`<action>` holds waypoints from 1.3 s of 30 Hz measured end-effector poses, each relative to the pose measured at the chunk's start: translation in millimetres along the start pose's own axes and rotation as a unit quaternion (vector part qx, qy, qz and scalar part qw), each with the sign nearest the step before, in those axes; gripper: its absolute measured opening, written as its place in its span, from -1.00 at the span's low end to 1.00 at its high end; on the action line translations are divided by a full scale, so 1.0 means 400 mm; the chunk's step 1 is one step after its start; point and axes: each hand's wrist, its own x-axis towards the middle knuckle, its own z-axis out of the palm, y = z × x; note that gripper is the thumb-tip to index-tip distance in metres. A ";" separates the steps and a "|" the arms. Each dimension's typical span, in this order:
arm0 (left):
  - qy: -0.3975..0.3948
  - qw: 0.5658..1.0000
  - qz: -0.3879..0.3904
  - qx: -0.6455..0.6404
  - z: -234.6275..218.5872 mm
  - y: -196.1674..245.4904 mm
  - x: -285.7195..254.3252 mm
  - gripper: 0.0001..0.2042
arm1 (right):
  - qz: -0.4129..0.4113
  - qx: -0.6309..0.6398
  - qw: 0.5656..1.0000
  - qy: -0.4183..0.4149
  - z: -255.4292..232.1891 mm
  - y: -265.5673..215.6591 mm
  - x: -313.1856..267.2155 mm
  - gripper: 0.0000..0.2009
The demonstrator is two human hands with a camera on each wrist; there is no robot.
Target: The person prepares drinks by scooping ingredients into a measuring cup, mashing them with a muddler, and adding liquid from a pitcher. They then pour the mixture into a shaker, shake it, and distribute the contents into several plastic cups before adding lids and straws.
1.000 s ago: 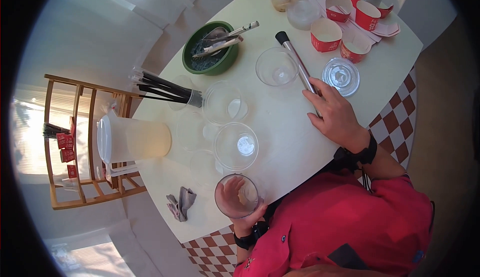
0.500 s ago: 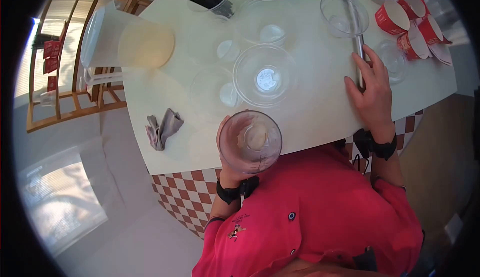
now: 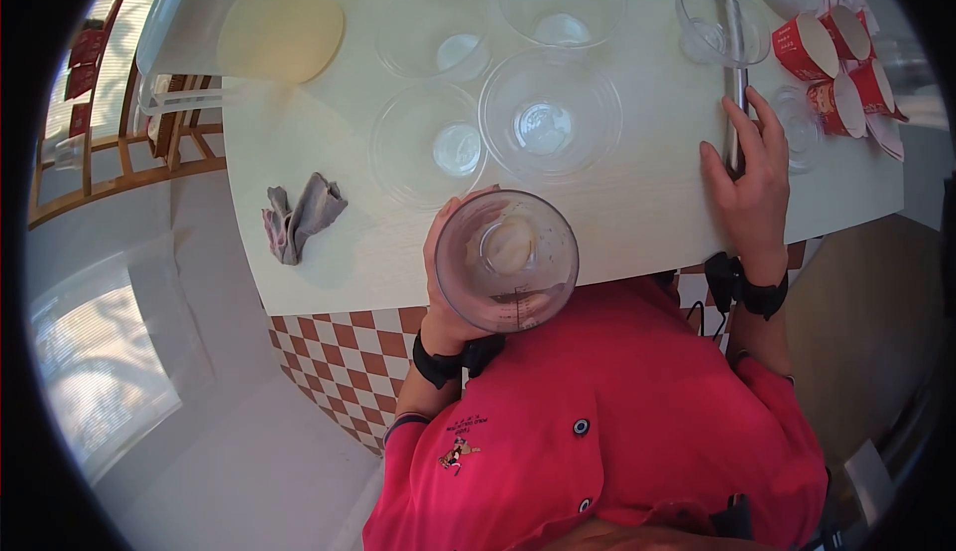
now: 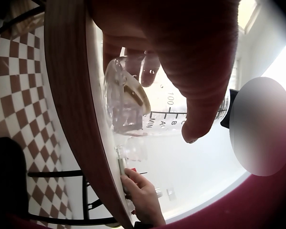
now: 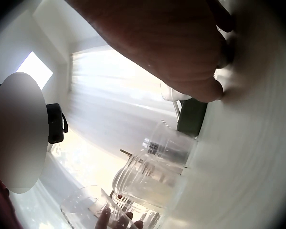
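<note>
My left hand (image 3: 443, 317) grips a clear measuring cup (image 3: 510, 304) just over the table's near edge, its mouth facing up. Black marks and letters run along the cup wall, and at the bottom the left wrist view shows clear lumps like ice with a pale slice (image 4: 137, 94). My right hand (image 3: 757, 198) rests on the tabletop, fingers loosely spread along a metal muddler (image 3: 735, 88) with a black end. Its fingertips lie right by the rod. A clear empty cup (image 3: 702, 43) overlaps the muddler's far part.
Several clear plastic cups (image 3: 597, 103) stand in the middle of the table. A lidded pitcher of pale yellow liquid (image 3: 289, 33) is at the far left, with a crumpled grey cloth (image 3: 304, 213) nearer. Red paper cup sleeves (image 3: 805, 48) sit at the right beside a clear lid (image 3: 797, 128).
The head view has turned and moved nearer the table's front. The measuring cup has gone from tilted to more upright in my left hand. My right hand stays by the muddler.
</note>
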 end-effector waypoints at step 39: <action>0.029 0.980 0.191 -0.052 -0.112 0.228 0.078 0.12 | -0.288 0.538 0.772 -0.179 -0.065 -0.388 0.011 0.32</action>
